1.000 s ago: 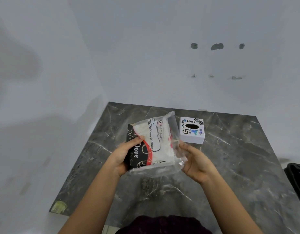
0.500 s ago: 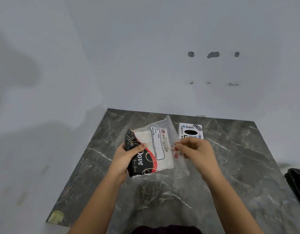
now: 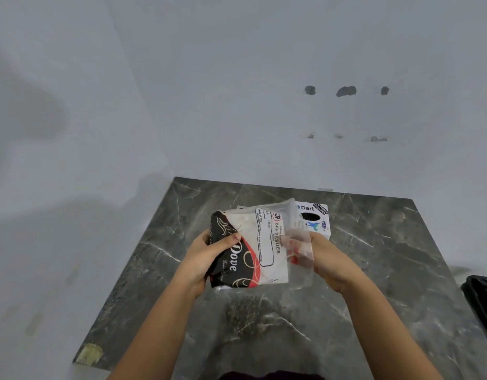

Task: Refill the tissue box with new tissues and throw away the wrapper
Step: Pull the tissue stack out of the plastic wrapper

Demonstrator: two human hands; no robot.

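A pack of tissues (image 3: 261, 250) in a clear plastic wrapper, printed black and red on its left part, is held above the dark marble table (image 3: 373, 270). My left hand (image 3: 206, 259) grips the pack's left end, thumb on top. My right hand (image 3: 321, 259) pinches the loose clear wrapper end (image 3: 299, 248) on the right side. Just behind the pack stands a small white tissue box (image 3: 315, 219) with a dark oval slot on top, partly hidden by the wrapper.
White walls close the table's far and left sides. A black object (image 3: 483, 300) shows at the right edge of view. A yellowish patch (image 3: 90, 352) marks the table's near left corner.
The pack has tilted so its printed face turns up. My right hand went from cupping the pack's right end to pinching the loose wrapper there. The left hand kept its grip.
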